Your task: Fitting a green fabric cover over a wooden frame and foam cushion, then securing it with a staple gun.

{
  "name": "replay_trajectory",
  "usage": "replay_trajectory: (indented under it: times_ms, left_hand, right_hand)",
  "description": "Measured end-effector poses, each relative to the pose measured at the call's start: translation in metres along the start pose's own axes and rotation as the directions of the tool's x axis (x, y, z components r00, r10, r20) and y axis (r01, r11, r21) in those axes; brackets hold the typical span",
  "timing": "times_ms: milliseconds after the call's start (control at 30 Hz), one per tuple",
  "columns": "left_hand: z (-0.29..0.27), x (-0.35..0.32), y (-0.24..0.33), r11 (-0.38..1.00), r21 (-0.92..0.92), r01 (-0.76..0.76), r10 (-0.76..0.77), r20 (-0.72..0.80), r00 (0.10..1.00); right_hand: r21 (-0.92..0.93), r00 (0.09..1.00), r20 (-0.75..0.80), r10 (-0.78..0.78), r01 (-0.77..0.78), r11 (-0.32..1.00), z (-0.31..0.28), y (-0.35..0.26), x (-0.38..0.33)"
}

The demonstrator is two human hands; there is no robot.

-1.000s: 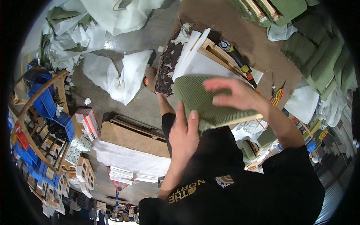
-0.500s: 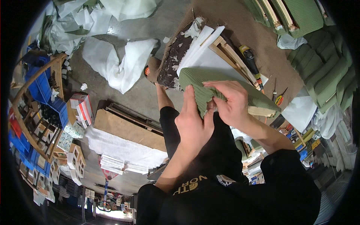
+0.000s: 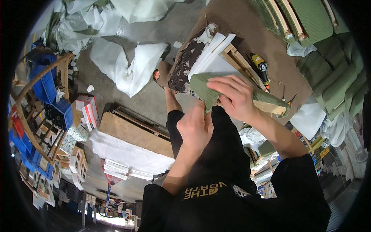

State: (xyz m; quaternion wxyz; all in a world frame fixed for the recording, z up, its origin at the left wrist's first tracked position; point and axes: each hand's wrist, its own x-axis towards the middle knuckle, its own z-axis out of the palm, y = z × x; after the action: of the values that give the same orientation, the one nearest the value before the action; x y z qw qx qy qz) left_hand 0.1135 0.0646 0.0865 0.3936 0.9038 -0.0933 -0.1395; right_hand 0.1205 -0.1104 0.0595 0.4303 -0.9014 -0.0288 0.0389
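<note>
The right hand (image 3: 232, 96) lies curled over the green fabric (image 3: 205, 87) stretched around a wooden frame (image 3: 266, 104), its fingers clamping the cloth at the frame's near corner, toward one o'clock from the picture's middle. The left hand (image 3: 195, 127), just below at six o'clock of that corner, pinches the fabric's edge with closed fingers. A power tool (image 3: 259, 65) lies on the brown worktop (image 3: 247, 34) at one o'clock of the frame, and white sheeting (image 3: 127, 65) is heaped on the floor at ten o'clock.

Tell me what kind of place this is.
Likely an upholstery workshop: both hands pull green fabric over a wooden frame, more green-covered cushions are stacked nearby, and white wadding lies on the floor.
</note>
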Motion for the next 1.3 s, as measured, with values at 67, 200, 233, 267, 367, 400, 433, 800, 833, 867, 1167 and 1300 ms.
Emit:
replay_trajectory:
  times_ms: [67, 200, 233, 267, 367, 400, 433, 800, 833, 867, 1167, 1300]
  left_hand:
    - [-0.003, -0.003, 0.002, 0.998, 0.052, -0.043, 0.041, 0.036, 0.999]
    - [-0.005, 0.004, -0.003, 0.974, 0.155, -0.163, 0.142, 0.138, 0.98]
    - [-0.005, 0.007, -0.005, 0.961, 0.167, -0.218, 0.187, 0.184, 0.965]
    - [-0.009, 0.01, -0.005, 0.954, 0.188, -0.232, 0.18, 0.259, 0.949]
    - [-0.012, 0.033, -0.024, 0.912, -0.18, -0.37, 0.407, 0.262, 0.875]
    - [-0.009, 0.032, -0.037, 0.903, -0.345, -0.254, 0.344, 0.23, 0.91]
    - [0.001, 0.038, -0.043, 0.905, -0.34, -0.255, 0.343, 0.228, 0.911]
    - [0.041, 0.018, -0.01, 0.77, -0.524, 0.365, -0.243, 0.287, 0.926]
    - [0.041, 0.015, -0.01, 0.765, -0.545, 0.344, -0.233, 0.264, 0.936]
    - [0.042, 0.011, -0.012, 0.774, -0.557, 0.301, -0.198, 0.238, 0.951]
    - [0.035, -0.003, -0.009, 0.905, -0.415, 0.096, 0.003, 0.232, 0.973]
    - [0.03, -0.006, -0.006, 0.92, -0.387, 0.058, 0.05, 0.263, 0.964]
  right_hand:
    - [-0.032, 0.997, 0.006, -0.076, 0.077, 0.997, -0.001, -0.006, -0.001]
    - [0.064, 0.996, 0.034, -0.078, 0.075, 0.995, 0.001, -0.009, 0.004]
    - [0.068, 0.996, 0.032, -0.081, 0.078, 0.995, 0.002, -0.006, 0.002]
    - [0.124, 0.999, 0.014, -0.029, 0.027, 0.992, 0.004, -0.001, -0.002]
    - [0.179, 0.999, -0.028, 0.046, -0.04, 0.983, 0.003, 0.003, -0.004]
    - [0.188, 0.997, -0.015, 0.082, -0.077, 0.979, 0.002, 0.001, -0.001]
    - [0.199, 0.993, 0.0, 0.115, -0.113, 0.973, 0.002, -0.002, 0.003]
    - [0.19, 0.994, -0.097, 0.051, -0.032, 0.981, 0.002, -0.005, -0.018]
    - [0.188, 0.992, -0.121, 0.026, -0.003, 0.982, 0.003, -0.003, -0.021]
    - [0.198, 0.987, -0.156, 0.025, 0.007, 0.98, 0.003, -0.003, -0.024]
    - [0.512, 0.892, 0.343, 0.294, -0.44, 0.738, -0.054, 0.027, -0.045]
    - [0.401, 0.772, 0.035, 0.635, -0.593, 0.698, -0.057, 0.145, -0.081]
